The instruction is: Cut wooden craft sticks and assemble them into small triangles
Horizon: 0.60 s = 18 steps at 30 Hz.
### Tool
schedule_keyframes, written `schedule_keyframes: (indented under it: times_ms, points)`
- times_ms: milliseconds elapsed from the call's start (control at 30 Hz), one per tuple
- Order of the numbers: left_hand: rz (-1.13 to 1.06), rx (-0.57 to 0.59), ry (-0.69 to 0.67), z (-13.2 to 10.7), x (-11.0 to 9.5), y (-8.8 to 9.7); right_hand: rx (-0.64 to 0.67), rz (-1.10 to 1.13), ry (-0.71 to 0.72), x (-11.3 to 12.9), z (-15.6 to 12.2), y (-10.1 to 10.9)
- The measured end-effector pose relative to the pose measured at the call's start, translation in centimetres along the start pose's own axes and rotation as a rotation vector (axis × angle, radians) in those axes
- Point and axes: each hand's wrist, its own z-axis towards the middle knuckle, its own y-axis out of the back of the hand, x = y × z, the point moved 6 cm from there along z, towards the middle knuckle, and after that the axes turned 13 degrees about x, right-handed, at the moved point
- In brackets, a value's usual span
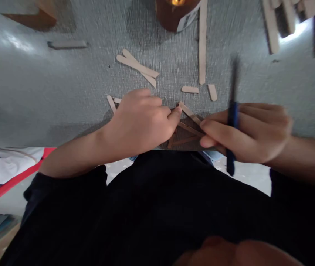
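Observation:
A small frame of wooden craft sticks (188, 127) lies on the grey table (63, 103) near its front edge, between my two hands. My left hand (143, 122) is curled, its fingertips pressing on the left side of the stick frame. My right hand (246, 131) is closed round a dark blue pen-like tool (233, 118) that stands nearly upright, and its fingertips touch the right side of the frame. The lower part of the frame is hidden by my hands and dark sleeves.
Loose craft sticks lie beyond the hands: a crossed pair (138, 67), one long upright stick (202, 44), short cut pieces (190, 89). A brown jar (174, 13) stands at the far edge. More sticks (293, 22) lie at top right. A red-edged object (10, 177) sits lower left.

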Motion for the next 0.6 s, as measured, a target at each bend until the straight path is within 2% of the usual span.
schedule_keyframes:
  times_ms: [133,333,467,600]
  points:
    - [0.104,0.033,-0.012,0.0,0.0,-0.2,0.011,-0.072,0.015,0.7,0.3,-1.1]
    - [0.355,0.03,0.006,0.3,-0.5,0.3,0.028,-0.333,0.204,1.6,0.2,-2.0]
    - [0.405,0.019,0.027,0.8,-0.6,0.8,0.012,-0.334,0.125,1.1,0.8,-1.8]
    - [0.32,0.041,0.084,1.2,0.0,1.1,0.009,-0.284,0.126,1.2,1.0,-1.8]
